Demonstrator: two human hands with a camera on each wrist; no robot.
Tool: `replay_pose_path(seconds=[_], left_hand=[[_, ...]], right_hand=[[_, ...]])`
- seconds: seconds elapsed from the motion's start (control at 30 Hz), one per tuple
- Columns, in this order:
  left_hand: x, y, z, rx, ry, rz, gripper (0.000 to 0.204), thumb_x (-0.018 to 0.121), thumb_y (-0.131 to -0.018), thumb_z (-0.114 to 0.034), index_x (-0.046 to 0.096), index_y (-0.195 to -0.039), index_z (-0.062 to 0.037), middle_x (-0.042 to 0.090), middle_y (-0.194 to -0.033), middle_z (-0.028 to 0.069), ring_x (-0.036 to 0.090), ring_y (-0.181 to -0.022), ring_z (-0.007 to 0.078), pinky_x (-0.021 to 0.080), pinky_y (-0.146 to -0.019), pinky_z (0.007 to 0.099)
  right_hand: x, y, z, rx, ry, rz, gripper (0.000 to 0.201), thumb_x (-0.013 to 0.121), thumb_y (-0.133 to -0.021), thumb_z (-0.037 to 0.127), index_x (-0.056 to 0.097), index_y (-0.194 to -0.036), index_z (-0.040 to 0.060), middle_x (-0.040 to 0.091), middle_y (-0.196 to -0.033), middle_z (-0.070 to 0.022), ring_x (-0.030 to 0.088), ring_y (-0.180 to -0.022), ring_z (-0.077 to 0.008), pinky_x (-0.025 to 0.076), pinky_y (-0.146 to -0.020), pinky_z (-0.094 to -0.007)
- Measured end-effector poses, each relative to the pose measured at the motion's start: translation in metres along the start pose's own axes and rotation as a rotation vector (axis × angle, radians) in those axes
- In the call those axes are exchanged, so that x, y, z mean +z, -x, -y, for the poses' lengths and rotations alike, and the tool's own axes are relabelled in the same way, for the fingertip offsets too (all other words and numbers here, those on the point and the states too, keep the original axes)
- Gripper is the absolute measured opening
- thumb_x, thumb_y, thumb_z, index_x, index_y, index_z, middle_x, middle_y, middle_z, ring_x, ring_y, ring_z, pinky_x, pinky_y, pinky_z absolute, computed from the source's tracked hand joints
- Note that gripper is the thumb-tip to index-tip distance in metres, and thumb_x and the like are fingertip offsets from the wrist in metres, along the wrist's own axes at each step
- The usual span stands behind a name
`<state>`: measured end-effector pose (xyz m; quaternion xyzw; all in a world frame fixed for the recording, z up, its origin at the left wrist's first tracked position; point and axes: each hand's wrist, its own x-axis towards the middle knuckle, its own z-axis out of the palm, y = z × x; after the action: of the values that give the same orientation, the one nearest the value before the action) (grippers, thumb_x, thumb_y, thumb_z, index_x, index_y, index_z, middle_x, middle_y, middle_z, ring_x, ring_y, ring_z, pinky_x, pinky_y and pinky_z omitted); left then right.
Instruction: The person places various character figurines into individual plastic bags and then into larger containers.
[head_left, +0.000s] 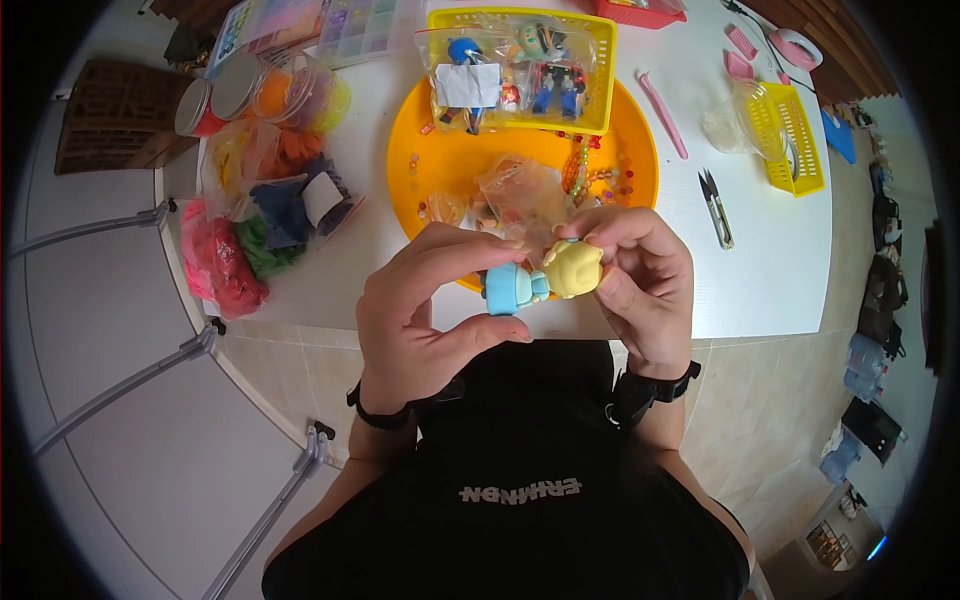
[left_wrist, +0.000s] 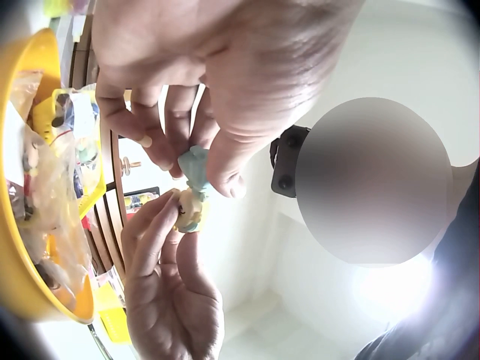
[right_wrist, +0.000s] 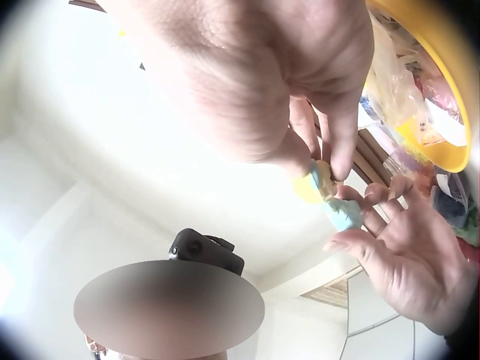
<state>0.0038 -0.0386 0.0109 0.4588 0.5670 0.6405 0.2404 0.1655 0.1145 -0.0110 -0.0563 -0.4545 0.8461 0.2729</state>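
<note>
Bags (head_left: 522, 192) lie in the orange tray (head_left: 455, 168) beyond the figurine (head_left: 574, 270).

Place: apparently home craft corner | compartment box (head_left: 368, 30), white table (head_left: 765, 285) (tiled floor (head_left: 288, 368) beneath)

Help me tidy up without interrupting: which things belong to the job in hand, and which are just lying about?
In the job:
- yellow-and-blue figurine
- left hand, pinching its blue body
- right hand, pinching its yellow head

Apparently just lying about:
- thread snips
- slim pink tool
- lidded jars
- bagged toy figures
</note>
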Motion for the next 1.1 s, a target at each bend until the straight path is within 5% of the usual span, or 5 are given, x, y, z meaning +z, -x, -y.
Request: replay_pose_path(seconds=[0.33, 0.57, 0.77, 1.1], left_hand=[[0.001, 0.005, -0.001, -0.123, -0.037, 0.032, 0.057, 0.092, -0.073, -0.014, 0.066, -0.121, 0.0029, 0.073, -0.103, 0.0109, 0.070, -0.094, 0.0195, 0.053, -0.087, 0.0317], [0.009, 0.010, -0.005, -0.308, 0.259, 0.232, 0.029, 0.068, -0.101, -0.022, 0.058, -0.111, 0.0038, 0.074, -0.106, 0.0145, 0.073, -0.083, 0.0166, 0.056, -0.070, 0.0254], [0.015, 0.012, -0.004, -0.372, 0.533, 0.205, 0.039, 0.050, -0.109, -0.032, 0.051, -0.123, 0.0043, 0.074, -0.109, 0.0229, 0.072, -0.090, 0.0179, 0.056, -0.074, 0.0274], [0.013, 0.012, -0.001, -0.383, 0.554, 0.224, 0.039, 0.049, -0.110, -0.032, 0.050, -0.125, 0.0037, 0.074, -0.111, 0.0227, 0.070, -0.091, 0.0177, 0.055, -0.078, 0.0285]], right_hand=[[0.005, -0.001, 0.004, -0.005, 0.087, -0.052, 0.024, 0.064, -0.097, 0.001, 0.060, -0.121, -0.0042, 0.067, -0.120, -0.0140, 0.066, -0.108, -0.0176, 0.051, -0.094, -0.0308], [0.026, -0.014, 0.015, 0.131, 0.387, -0.251, 0.019, 0.064, -0.102, 0.013, 0.063, -0.114, -0.0015, 0.067, -0.101, -0.0044, 0.062, -0.091, -0.0081, 0.051, -0.083, -0.0252], [0.031, -0.027, 0.021, 0.176, 0.545, -0.183, 0.039, 0.050, -0.108, 0.035, 0.066, -0.103, -0.0008, 0.069, -0.093, -0.0053, 0.062, -0.085, -0.0116, 0.048, -0.079, -0.0268], [0.031, -0.031, 0.020, 0.240, 0.407, -0.206, 0.038, 0.051, -0.108, 0.034, 0.064, -0.096, 0.0002, 0.067, -0.094, -0.0054, 0.060, -0.085, -0.0114, 0.047, -0.079, -0.0270]])
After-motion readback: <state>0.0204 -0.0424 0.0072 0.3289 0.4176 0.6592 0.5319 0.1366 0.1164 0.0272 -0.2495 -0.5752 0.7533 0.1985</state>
